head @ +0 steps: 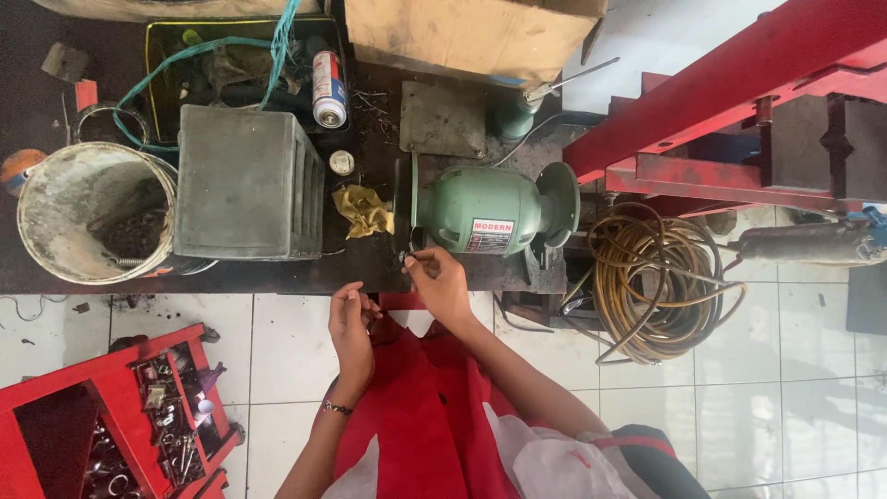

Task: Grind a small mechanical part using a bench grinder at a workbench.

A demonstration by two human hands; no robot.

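Observation:
My right hand (pixel 442 283) pinches a small dark part (pixel 411 260) at the front edge of the dark workbench (pixel 370 268), just below the left wheel of a green bench grinder (pixel 490 211). My left hand (pixel 352 323) hovers a little lower and to the left, off the bench edge, with its fingers curled in; nothing shows in it. A bracelet sits on that wrist. A crumpled yellow rag (pixel 363 211) lies just left of the grinder. Red cloth covers my lap below both hands.
A grey metal box (pixel 245 185) and a dirty bucket (pixel 92 208) stand on the bench's left. Behind them are a spray can (pixel 328 90), a metal plate (pixel 442 118) and a cardboard box (pixel 471 32). Coiled hose (pixel 651 277) and a red steel frame (pixel 739 83) are right; a red tool cart (pixel 120 416) is lower left.

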